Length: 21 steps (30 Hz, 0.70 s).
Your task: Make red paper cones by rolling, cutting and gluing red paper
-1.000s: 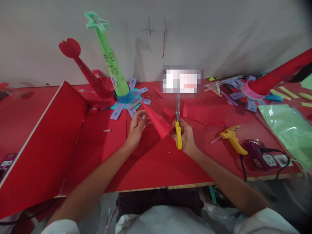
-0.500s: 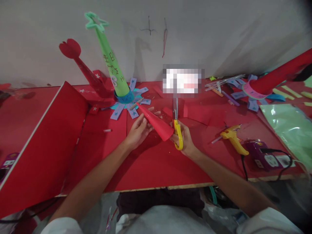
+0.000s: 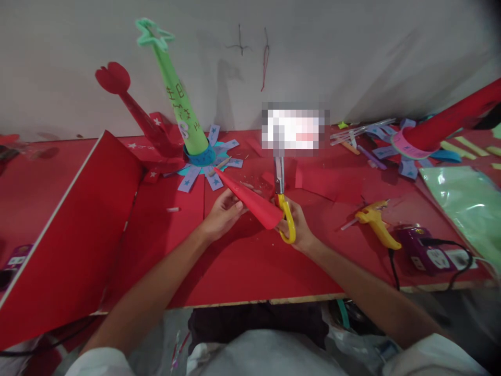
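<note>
A red paper cone [image 3: 254, 203] lies slantwise between my hands, its narrow tip pointing up and left, its wide end down and right. My left hand [image 3: 225, 213] grips it around the middle, thumb on the near side and fingers partly hidden behind. Scissors [image 3: 288, 219] with yellow handles are in my right hand [image 3: 300, 224], blades pointing away from me. The right fingers also reach the cone's wide end, though the cone and the handles partly hide them.
Ahead stand a green paper cone [image 3: 180, 99] with a star top and a red paper piece [image 3: 141, 112]. Rightward lie a yellow glue gun [image 3: 373, 222], a purple power box [image 3: 417, 248] and a green plastic sheet [image 3: 462, 203]. A red board [image 3: 66, 235] leans at left.
The cone has turned a little, its tip moving left and slightly down. My left thumb and fingers have closed in on it. The scissors have shifted slightly down in my right hand.
</note>
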### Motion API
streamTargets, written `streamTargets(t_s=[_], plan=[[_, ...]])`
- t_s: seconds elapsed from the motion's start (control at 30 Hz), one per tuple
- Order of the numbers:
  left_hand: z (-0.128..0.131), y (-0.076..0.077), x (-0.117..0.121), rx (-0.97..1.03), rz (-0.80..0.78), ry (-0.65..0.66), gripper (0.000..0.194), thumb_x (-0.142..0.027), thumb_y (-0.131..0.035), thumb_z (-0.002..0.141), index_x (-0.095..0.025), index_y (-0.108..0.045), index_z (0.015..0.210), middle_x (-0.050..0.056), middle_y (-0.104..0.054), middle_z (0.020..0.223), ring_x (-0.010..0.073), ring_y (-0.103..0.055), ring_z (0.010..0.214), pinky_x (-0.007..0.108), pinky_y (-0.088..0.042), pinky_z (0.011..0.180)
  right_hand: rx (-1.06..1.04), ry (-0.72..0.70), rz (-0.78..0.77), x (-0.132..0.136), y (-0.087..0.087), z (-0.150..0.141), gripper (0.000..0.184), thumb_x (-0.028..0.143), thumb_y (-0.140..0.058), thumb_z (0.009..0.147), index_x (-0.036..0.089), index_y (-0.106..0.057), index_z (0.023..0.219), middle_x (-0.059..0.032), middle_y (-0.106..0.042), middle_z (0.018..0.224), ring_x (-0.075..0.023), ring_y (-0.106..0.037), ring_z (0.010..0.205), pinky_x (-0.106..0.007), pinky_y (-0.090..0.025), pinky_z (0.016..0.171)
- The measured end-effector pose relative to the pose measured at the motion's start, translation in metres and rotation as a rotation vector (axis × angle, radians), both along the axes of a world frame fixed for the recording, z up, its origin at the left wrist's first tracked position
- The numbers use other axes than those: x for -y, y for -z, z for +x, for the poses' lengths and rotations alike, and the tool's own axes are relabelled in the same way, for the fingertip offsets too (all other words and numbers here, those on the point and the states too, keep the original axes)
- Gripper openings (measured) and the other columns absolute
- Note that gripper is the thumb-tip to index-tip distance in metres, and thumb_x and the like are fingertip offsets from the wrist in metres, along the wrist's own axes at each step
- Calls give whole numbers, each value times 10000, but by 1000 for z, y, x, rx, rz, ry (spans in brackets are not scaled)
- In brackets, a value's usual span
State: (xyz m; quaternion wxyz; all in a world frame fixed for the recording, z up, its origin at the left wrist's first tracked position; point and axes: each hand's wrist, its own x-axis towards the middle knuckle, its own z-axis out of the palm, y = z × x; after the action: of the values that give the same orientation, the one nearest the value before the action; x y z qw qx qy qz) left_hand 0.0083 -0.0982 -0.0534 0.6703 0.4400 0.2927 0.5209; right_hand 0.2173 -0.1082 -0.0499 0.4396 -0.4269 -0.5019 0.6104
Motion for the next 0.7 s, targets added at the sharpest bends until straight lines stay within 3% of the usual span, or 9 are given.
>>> streamTargets(t_s=[0.37, 0.57, 0.7], plan=[[3, -4, 3, 59, -41, -32, 417, -477, -949, 791, -254, -737, 1072, 35, -797, 1011, 239, -790, 1047, 441, -611, 1034, 145, -19, 73, -1, -1, -3, 558, 586, -873, 640, 268, -438, 785, 51, -424, 704, -132, -366, 632, -282, -322, 560], [2, 0, 3, 47, -65, -43, 464, -506, -964, 759, -242, -720, 1053, 44, -793, 1004, 254, -787, 1051, 458, -599, 1049, 184, -39, 86, 0, 0, -1, 545, 548, -886, 641, 263, -435, 758, 55, -413, 687, -123, -349, 622, -281, -305, 555], [1, -1, 2, 45, -74, -49, 452, -490, -967, 761, -237, -743, 1061, 47, -791, 1037, 228, -780, 1032, 393, -613, 988, 129, -28, 77, -1, 1, -1, 532, 568, -891, 637, 262, -484, 791, 46, -463, 710, -128, -395, 624, -279, -342, 555]])
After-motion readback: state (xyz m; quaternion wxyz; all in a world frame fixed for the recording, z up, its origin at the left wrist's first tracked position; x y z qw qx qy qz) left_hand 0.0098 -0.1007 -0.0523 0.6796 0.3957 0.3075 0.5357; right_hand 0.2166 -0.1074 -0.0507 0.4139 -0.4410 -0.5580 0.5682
